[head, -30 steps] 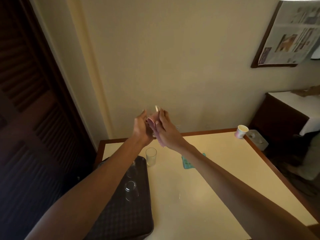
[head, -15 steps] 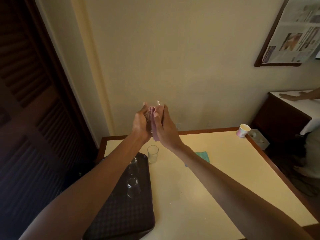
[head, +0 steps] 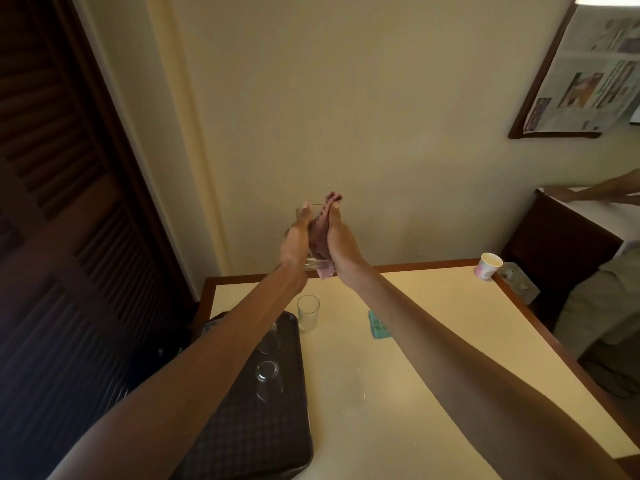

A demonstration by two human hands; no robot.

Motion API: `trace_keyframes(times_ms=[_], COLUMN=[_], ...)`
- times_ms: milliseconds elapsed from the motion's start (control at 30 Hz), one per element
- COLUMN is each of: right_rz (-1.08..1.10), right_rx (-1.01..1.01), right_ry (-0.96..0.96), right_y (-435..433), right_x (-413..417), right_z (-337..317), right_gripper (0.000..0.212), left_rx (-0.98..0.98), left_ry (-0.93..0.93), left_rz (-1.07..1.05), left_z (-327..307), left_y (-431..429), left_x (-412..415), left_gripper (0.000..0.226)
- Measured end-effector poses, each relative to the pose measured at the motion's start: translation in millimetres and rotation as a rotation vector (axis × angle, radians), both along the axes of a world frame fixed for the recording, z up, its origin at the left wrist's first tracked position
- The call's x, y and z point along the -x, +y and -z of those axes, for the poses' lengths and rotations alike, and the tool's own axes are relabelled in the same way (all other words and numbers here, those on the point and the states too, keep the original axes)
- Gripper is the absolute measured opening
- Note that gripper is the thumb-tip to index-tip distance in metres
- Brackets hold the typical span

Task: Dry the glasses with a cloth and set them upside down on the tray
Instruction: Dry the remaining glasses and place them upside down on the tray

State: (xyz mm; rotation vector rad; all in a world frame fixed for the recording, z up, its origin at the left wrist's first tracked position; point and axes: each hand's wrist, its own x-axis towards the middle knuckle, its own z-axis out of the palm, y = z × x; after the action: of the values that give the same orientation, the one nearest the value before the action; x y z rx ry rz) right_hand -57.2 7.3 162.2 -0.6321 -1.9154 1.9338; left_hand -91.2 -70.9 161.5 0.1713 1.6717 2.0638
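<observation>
A: Entry one, what changed?
B: The crumpled pink cloth (head: 322, 233) has ridden upward. Its end now pokes above the right hand (head: 341, 244), which grips it. Wiping is mid-course, I judge.
A: Entry two?
B: The clear drinking glass (head: 313, 263) is clamped in the left hand (head: 294, 244), between both palms.
A: Remainder?
B: Below the left wrist is one upright glass (head: 307, 311). Under that forearm is the dark checked tray (head: 263, 438), bearing upturned glasses (head: 268, 370).

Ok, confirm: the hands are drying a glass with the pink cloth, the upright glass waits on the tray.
Not quite: the head view shows the upright glass on the table beside the tray, not on it. Left hand and right hand do hold the other glass and pink cloth.
</observation>
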Motion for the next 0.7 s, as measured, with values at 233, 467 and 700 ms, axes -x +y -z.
trace_keyframes(times_ms=[233,467,700], right_rz=[-0.026,0.172,0.075], right_rx=[-0.407,-0.417,0.189], right_ry=[0.280,0.243,0.055], right_y=[-18.2,11.8,32.7], right_x=[-8.8,4.9,18.8], right_z=[26.4,2.0,-9.8], right_gripper=[0.032,0.047,0.065], left_rx=[-0.008,0.010,0.179], left_ry=[-0.100,0.034,0.185], left_rz=[0.000,0.024,-0.009], left_z=[-6.2,-13.9,0.2], left_y=[-3.3,6.0,37.1], left_x=[15.0,1.4,25.6], left_gripper=[0.063,0.057,0.106])
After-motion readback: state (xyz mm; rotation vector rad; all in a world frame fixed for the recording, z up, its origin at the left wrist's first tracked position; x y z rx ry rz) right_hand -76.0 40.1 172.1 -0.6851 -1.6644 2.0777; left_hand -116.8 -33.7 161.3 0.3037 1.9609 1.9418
